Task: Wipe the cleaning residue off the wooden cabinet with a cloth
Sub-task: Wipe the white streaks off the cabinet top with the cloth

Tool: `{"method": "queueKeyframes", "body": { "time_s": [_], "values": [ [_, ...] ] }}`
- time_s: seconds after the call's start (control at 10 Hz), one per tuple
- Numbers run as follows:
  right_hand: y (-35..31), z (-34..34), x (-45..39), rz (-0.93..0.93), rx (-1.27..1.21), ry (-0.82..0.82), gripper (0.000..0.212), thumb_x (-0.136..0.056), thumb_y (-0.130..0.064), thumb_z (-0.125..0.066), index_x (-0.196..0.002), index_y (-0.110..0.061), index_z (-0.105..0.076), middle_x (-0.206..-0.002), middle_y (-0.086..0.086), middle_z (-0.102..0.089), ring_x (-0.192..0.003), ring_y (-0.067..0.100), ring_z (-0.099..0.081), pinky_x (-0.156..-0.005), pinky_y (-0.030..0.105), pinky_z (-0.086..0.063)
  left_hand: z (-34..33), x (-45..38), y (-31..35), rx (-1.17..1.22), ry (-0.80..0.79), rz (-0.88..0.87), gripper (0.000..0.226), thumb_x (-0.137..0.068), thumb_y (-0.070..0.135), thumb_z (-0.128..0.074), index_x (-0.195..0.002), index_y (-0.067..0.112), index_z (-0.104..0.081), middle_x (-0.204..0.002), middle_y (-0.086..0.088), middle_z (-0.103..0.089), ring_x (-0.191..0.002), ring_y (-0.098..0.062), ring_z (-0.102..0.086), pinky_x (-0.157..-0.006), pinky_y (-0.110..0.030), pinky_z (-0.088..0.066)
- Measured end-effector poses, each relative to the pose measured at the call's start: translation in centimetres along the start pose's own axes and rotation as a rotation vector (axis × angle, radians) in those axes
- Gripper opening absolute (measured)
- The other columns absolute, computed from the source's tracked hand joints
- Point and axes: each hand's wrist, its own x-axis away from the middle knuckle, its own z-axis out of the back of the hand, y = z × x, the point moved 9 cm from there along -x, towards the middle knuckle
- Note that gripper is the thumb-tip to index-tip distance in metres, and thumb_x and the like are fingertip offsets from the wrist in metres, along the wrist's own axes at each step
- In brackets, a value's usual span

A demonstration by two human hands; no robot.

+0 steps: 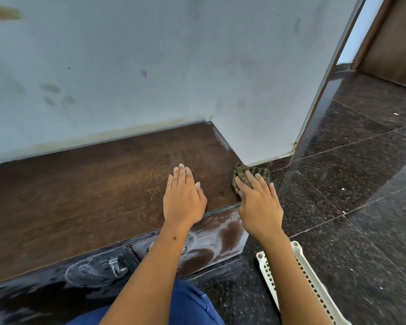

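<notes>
Head view, cabinet: we record a low wooden cabinet set against a pale blue wall, its dark brown top scuffed and scratched near the middle.
Head view, residue: we note whitish smears and swirls of cleaning residue on the cabinet's front face, over the drawer fronts; a faint pale haze also runs along the top's right rear edge.
Head view, drawer handle: we see one metal handle on the left drawer front, smeared over.
Head view, cloth: we list a dark green striped cloth at the cabinet's right front corner, bunched over the top's right edge.
Head view, right hand: our right hand lies on the cloth with fingers spread and nearly straight, pressing it against the corner; we cannot tell whether the thumb hooks under the cloth.
Head view, left hand: our left hand rests flat on the cabinet top, fingers straight and together, holding nothing, just beside the right hand.
Head view, floor: we record dark speckled polished tiles to the right.
Head view, basket: we note a white perforated plastic basket on the floor under our right forearm.
Head view, clothing: blue fabric shows at the lower edge.
</notes>
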Motion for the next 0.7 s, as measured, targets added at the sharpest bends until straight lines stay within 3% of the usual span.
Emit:
{"method": "queueKeyframes", "body": {
  "time_s": [0.3, 0.5, 0.7],
  "values": [
    [-2.5, -2.5, -10.7, 0.121, -0.016, -0.231, 0.046, -0.101, -0.021, -0.033, -0.147, -0.027, -0.032, -0.159, -0.001, -0.016, -0.146, 0.022, -0.011, -0.118, 0.041, -0.008, -0.3, 0.3, -0.1, 0.002, -0.035, 0.002, 0.056, -0.1, 0.031, -0.018, -0.148, 0.005, -0.013, -0.158, -0.011, -0.007, -0.146, -0.022, -0.003, -0.118, -0.033, -0.002],
    [-0.4, -0.8, -3.2, 0.105, -0.023, -0.02, 0.045, -0.1, -0.018, -0.036, -0.142, -0.032, -0.039, -0.155, -0.007, -0.025, -0.145, 0.017, -0.015, -0.118, 0.039, -0.006, -0.1, 0.8, 0.0, -0.015, -0.02, -0.004, 0.056, -0.1, 0.031, -0.018, -0.149, 0.006, -0.011, -0.158, -0.01, -0.004, -0.146, -0.02, -0.001, -0.119, -0.032, -0.001],
    [-2.4, -1.7, -7.6, 0.102, -0.03, -0.071, 0.049, -0.097, -0.017, -0.039, -0.144, -0.031, -0.036, -0.157, -0.005, -0.022, -0.146, 0.017, -0.011, -0.119, 0.041, -0.006, 0.1, 0.5, -0.2, -0.014, 0.003, 0.005, 0.056, -0.1, 0.031, -0.018, -0.149, 0.006, -0.01, -0.158, -0.009, -0.005, -0.146, -0.02, -0.002, -0.119, -0.031, -0.001]
  ]
}}
